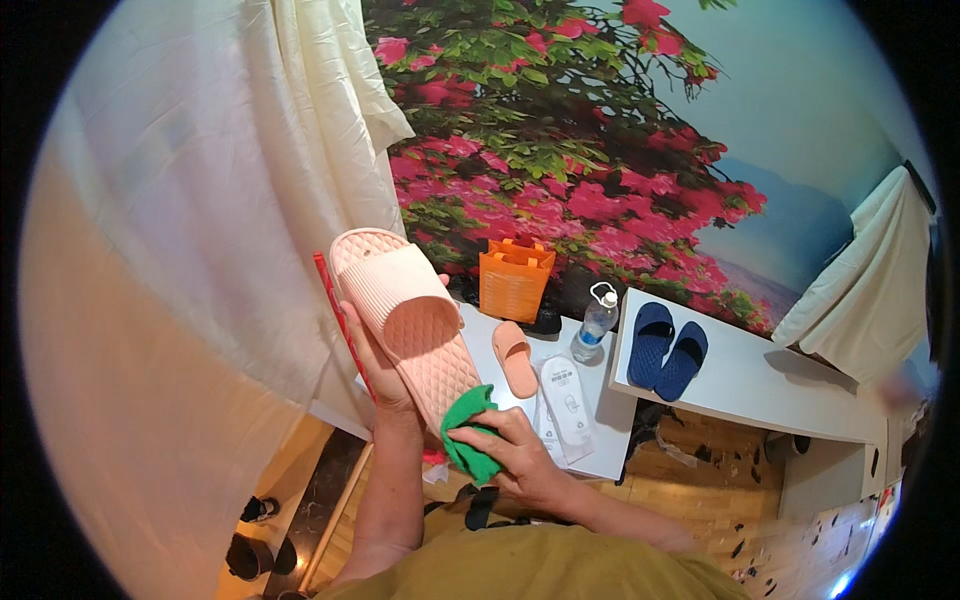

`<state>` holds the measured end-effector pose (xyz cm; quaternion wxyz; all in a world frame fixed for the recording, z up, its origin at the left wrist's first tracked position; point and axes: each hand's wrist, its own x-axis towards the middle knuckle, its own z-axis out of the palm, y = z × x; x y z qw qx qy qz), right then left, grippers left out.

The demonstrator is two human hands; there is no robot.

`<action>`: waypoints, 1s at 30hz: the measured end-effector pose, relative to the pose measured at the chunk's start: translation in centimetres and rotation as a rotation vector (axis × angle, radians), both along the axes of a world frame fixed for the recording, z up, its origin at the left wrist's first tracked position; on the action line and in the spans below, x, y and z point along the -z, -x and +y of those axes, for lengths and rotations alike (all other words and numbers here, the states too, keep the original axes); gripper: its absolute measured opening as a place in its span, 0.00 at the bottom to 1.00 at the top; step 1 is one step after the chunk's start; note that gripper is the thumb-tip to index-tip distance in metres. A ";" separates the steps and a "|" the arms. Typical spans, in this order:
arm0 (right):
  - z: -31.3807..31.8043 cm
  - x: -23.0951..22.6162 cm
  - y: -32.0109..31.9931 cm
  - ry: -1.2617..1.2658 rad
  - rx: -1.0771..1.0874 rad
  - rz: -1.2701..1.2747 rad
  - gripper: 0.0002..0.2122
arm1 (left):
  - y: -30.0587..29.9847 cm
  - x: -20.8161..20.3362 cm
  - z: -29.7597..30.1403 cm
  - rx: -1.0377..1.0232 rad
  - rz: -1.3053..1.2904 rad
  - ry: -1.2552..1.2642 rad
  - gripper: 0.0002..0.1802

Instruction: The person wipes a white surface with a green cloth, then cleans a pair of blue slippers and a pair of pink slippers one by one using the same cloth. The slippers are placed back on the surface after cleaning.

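Note:
A pink slide slipper with a ribbed strap and a quilted footbed is held up in front of me, toe pointing away to the upper left. My left hand grips it from beneath along its left side, the fingertips showing past the strap's right edge. At the heel end, my right hand presses a bunched green cloth against the sole's edge. The matching pink slipper lies on the white table, beyond my right hand. Beside it are white insole-shaped packets.
A clear water bottle and an orange bag stand at the table's back. Two navy slippers rest on a white shelf to the right. A pale curtain hangs close on the left, near a red stick.

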<state>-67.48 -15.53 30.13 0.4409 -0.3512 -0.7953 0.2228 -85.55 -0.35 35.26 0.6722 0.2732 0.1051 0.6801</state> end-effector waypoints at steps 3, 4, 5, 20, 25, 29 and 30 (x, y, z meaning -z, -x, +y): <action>0.7 0.1 -1.0 0.104 -0.008 0.028 0.31 | 0.9 0.4 0.3 -0.069 0.041 -0.019 0.57; 1.0 0.1 -1.3 0.132 -0.011 0.051 0.31 | 1.2 0.5 0.3 -0.074 0.053 -0.024 0.57; 1.1 0.1 -1.6 0.214 0.006 0.126 0.28 | 1.4 0.5 0.4 -0.064 0.057 -0.028 0.57; 2.3 -2.6 0.5 0.589 0.111 0.640 0.38 | -2.2 0.7 -2.0 0.285 -0.074 -0.040 0.61; 3.3 -1.7 0.3 0.459 0.328 0.658 0.34 | -1.4 6.2 -0.5 -0.030 0.214 0.168 0.37; 4.9 -2.5 -0.1 0.007 0.523 0.402 0.33 | -2.4 5.5 -3.7 -0.475 0.663 0.032 0.30; 5.0 -2.5 -0.1 -0.059 0.567 0.339 0.34 | -2.8 5.1 -4.7 -0.525 0.704 -0.095 0.31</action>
